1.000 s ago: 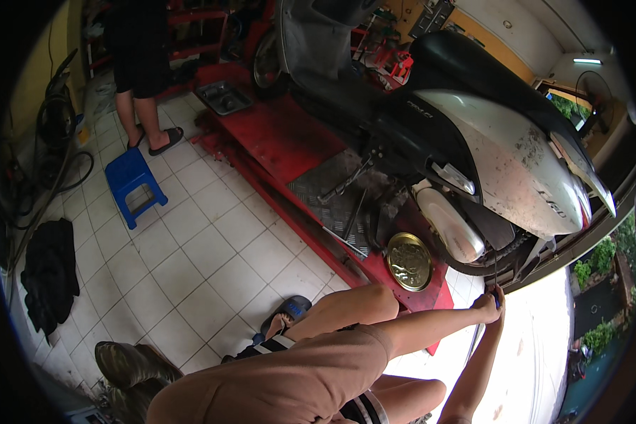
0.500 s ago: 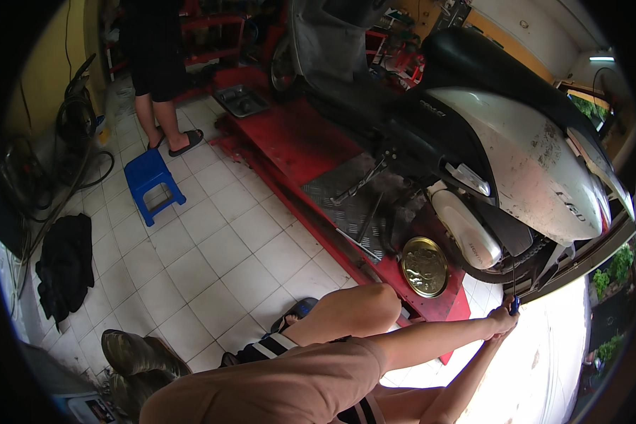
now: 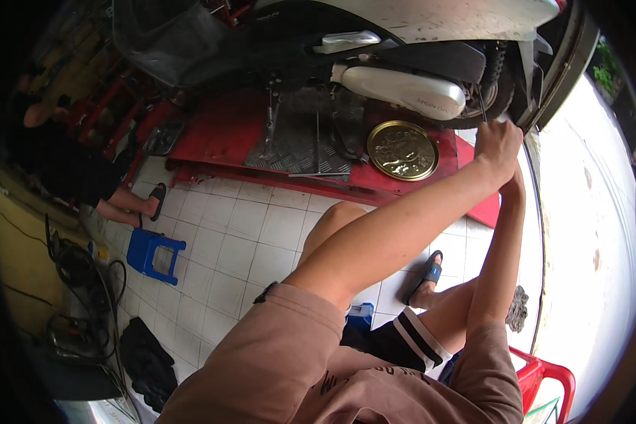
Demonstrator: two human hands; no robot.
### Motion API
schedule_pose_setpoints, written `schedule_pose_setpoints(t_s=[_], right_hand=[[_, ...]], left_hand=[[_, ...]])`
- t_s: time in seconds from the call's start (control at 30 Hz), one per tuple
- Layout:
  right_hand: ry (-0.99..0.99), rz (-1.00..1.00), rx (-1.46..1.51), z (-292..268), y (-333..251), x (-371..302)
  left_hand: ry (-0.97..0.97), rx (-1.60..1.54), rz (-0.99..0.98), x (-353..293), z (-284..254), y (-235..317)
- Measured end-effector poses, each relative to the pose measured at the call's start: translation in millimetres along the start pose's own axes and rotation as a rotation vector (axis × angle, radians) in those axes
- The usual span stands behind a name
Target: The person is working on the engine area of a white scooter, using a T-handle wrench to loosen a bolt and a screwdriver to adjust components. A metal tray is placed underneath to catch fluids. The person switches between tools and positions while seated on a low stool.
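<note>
Both arms reach to the back end of a scooter with a white engine-side cover [image 3: 403,92]. My left hand [image 3: 498,147] is closed around a thin-shafted tool, which looks like a screwdriver [image 3: 483,103]; its shaft rises toward the underside by the rear wheel [image 3: 500,99]. The handle is hidden in my fist. Just below and against the left hand is my right hand [image 3: 513,182], mostly covered by it, so its fingers do not show. A round gold-coloured metal tray [image 3: 403,150] with shiny contents lies on the red lift platform [image 3: 219,134], left of my hands.
A blue plastic stool [image 3: 143,249] stands on the white tiles at left, near another person's legs [image 3: 124,205]. Black cloth [image 3: 147,362] and a hose [image 3: 116,286] lie farther down. A red plastic chair [image 3: 555,374] is at lower right. The scooter's kickstand [image 3: 270,124] rests over the platform.
The view has swung right and tilted, so the scooter now lies across the top. My hands stay together by the rear wheel; the blue tool handle seen before is now hidden.
</note>
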State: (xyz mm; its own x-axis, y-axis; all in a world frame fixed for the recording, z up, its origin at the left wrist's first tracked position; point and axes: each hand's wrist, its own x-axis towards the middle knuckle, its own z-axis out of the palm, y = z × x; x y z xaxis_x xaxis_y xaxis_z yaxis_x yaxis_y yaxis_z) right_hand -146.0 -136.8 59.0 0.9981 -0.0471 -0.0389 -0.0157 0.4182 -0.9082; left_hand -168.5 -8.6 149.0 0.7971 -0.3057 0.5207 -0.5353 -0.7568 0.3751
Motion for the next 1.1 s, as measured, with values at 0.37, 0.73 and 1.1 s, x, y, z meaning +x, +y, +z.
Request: schedule_pose_setpoints(t_s=[0.37, 0.73, 1.1], right_hand=[[-0.21, 0.206, 0.291, 6, -20, -6], [-0.267, 0.269, 0.683, 4, -14, -4], [-0.102, 0.278, 0.216, 4, -26, 2]], left_hand=[[-0.505, -1.24, -0.627, -47, 28, -20], [-0.005, -0.958, -0.477, -46, 68, -5], [-0.195, -1.253, -0.62, -49, 79, -7]])
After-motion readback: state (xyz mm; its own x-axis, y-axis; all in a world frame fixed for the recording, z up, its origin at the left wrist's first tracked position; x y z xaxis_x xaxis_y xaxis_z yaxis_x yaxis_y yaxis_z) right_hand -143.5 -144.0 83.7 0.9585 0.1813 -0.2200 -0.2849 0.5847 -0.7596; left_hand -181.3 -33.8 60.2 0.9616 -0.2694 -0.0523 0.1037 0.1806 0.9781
